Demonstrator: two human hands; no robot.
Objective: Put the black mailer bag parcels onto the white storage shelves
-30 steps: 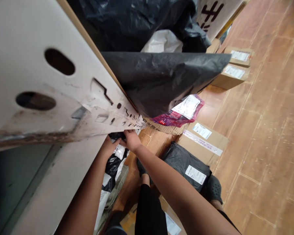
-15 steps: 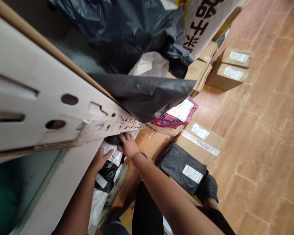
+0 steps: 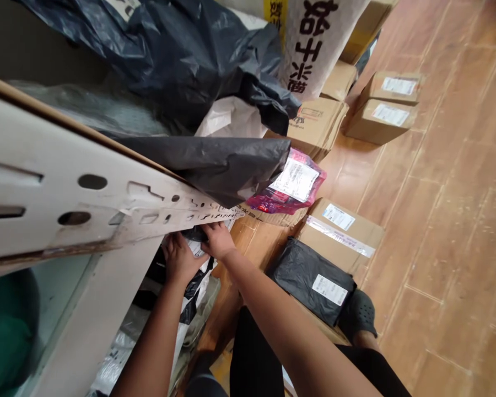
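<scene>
Both my hands reach in under the white perforated shelf post, over a row of plastic-wrapped parcels. My left hand (image 3: pixel 182 259) lies on them with its fingers spread and its thumb pointing toward my right hand. Close beside it, my right hand (image 3: pixel 219 240) has its fingers closed on the edge of a black plastic parcel (image 3: pixel 193 234), their tips partly hidden. A white shipping label (image 3: pixel 197 247) shows between the hands. Black and white mailer bags (image 3: pixel 192 303) lie nearer to me, partly covered by my left forearm.
The shelf post (image 3: pixel 107 204) slants across the left, with a black plastic bag (image 3: pixel 215 165) jutting past it. On the wood floor (image 3: pixel 450 220) lie a black-wrapped parcel (image 3: pixel 303 275), a taped carton (image 3: pixel 355 234), a pink parcel (image 3: pixel 301 182) and two small boxes (image 3: pixel 376 121).
My left hand has moved forward and turned over the parcels, its fingers now spread further in. My right hand stays near the same spot. The view has shifted slightly.
</scene>
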